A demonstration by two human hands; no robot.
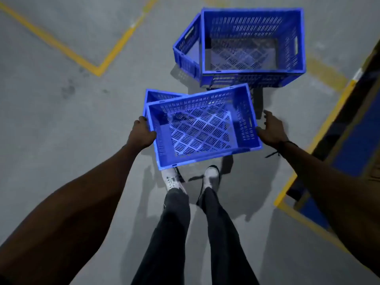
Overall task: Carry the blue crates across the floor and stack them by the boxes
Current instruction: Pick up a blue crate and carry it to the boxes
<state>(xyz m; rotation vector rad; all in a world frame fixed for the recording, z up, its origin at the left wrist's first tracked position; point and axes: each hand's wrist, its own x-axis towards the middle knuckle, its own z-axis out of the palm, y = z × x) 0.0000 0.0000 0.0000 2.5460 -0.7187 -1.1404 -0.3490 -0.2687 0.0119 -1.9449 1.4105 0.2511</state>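
A blue slotted crate (202, 159) hangs tilted above the floor in front of my feet. My left hand (141, 133) grips its left rim with the thumb over the edge. My right hand (270, 130) rests against its right rim, fingers spread. Another blue crate (156, 95) lies below and behind it, mostly hidden. Farther ahead a taller stack of blue crates (251, 78) stands on the floor, with one more blue crate (186, 52) beside it on the left.
Yellow lines (90, 64) mark the grey concrete floor at left and along the right (320, 136). A dark pallet or box edge with blue parts (357, 140) runs along the right side. My legs and white shoes (211, 175) are below the held crate.
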